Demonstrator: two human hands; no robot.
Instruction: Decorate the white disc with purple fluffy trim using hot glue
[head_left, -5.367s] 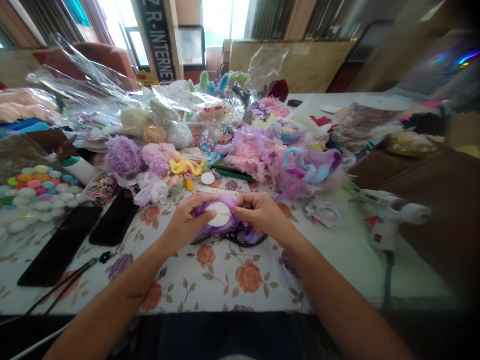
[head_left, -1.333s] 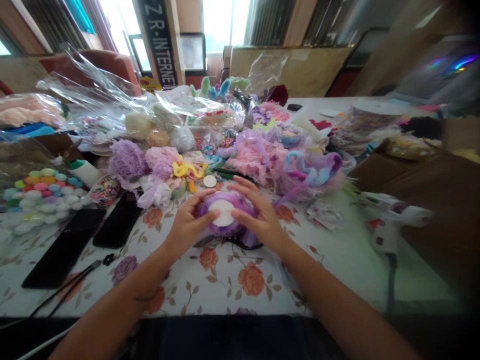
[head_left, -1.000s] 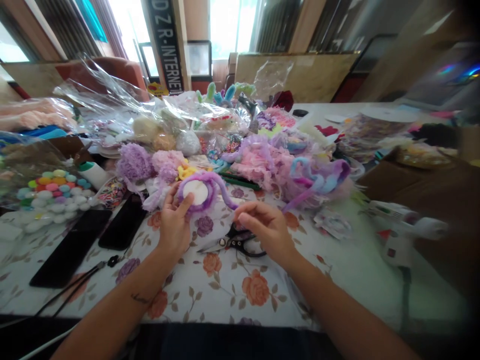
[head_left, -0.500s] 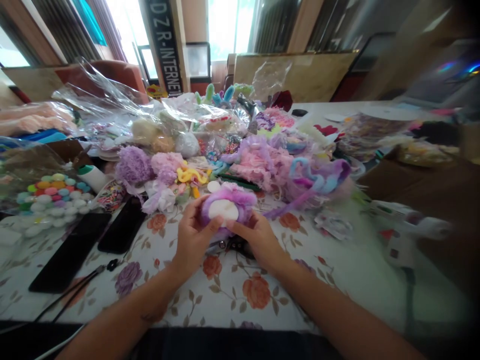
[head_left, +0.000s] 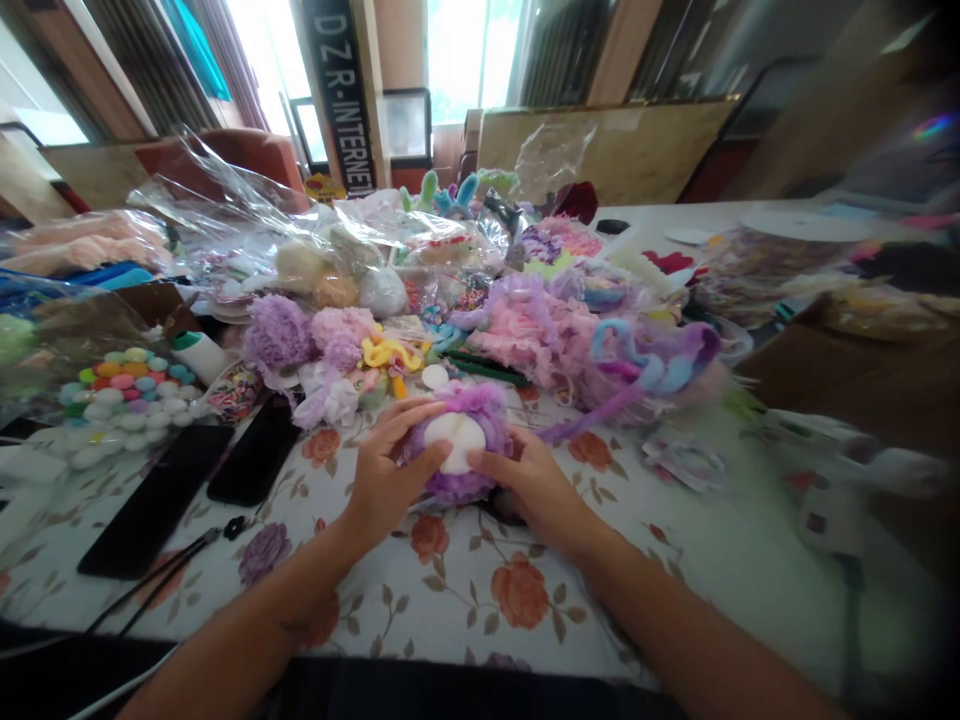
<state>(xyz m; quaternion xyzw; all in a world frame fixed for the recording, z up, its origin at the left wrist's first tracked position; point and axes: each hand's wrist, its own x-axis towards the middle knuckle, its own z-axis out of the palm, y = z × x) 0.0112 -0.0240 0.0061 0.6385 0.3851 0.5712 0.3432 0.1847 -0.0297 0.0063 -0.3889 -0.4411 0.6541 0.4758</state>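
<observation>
Between both my hands is a fluffy purple craft piece (head_left: pixel 480 405) with a white oval disc (head_left: pixel 456 440) on the side facing me. My left hand (head_left: pixel 394 465) grips its left edge, the thumb pressing on the disc and the fingers behind. My right hand (head_left: pixel 536 480) holds the right edge, its thumb also on the disc. Something dark, partly hidden, lies on the table beneath the piece. Just beyond it rest a small white disc (head_left: pixel 434 376) and a dark green tool-like item (head_left: pixel 486 367) whose kind I cannot make out.
Two black phones (head_left: pixel 156 500) lie at left, near a bag of coloured pompoms (head_left: pixel 124 385). Pink and purple fluffy trim (head_left: pixel 525 330) is heaped beyond my hands. A white glue gun (head_left: pixel 832 490) stands at right beside a brown box (head_left: pixel 862 370). A floral cloth (head_left: pixel 360 590) covers the table.
The purple piece has turned in my hands, so more purple fluff shows around the disc. My left fingers have moved up over its top edge. The view has shifted slightly left.
</observation>
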